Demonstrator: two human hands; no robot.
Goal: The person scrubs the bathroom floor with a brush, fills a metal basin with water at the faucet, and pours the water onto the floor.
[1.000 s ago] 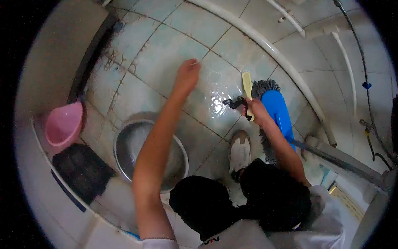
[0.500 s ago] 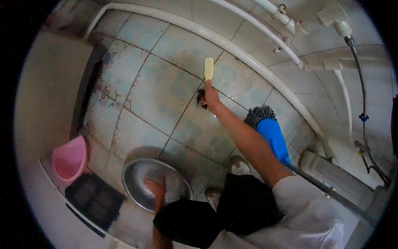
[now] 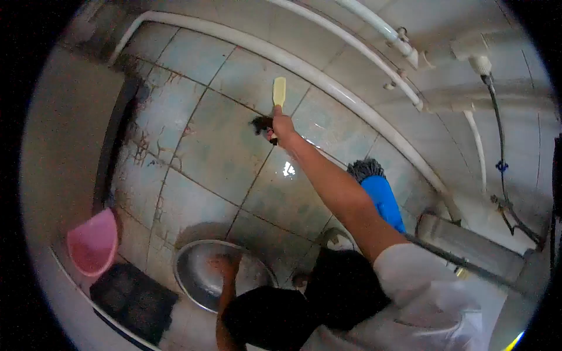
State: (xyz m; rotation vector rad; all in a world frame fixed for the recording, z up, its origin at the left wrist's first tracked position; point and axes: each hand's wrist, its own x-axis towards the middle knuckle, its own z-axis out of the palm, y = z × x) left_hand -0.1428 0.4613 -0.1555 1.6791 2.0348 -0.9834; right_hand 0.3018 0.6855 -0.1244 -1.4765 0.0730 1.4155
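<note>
My right hand (image 3: 283, 130) is closed around a scrub brush with a pale yellow handle (image 3: 279, 92) and dark bristles (image 3: 261, 123). The handle points away from me, and the bristles are at the tiled floor. My left hand (image 3: 226, 266) reaches into a wide metal basin (image 3: 182, 279) on the floor. Its fingers look loosely spread, somewhat blurred, and hold nothing visible. Whether it touches water or the basin's bottom I cannot tell.
Beside my right arm lies a mop with a blue head (image 3: 381, 202) and grey strands (image 3: 367, 168). A pink basin (image 3: 93, 245) and a dark mat (image 3: 133, 302) are at the left. White pipes (image 3: 328, 82) follow the wall. Wet glare (image 3: 287, 169) shows on the dirty tiles (image 3: 202, 126).
My right hand has moved the brush leftward over the tiles, and a bright wet reflection now shows behind it. My left hand stays in the metal basin, slightly shifted. The view has tilted a little.
</note>
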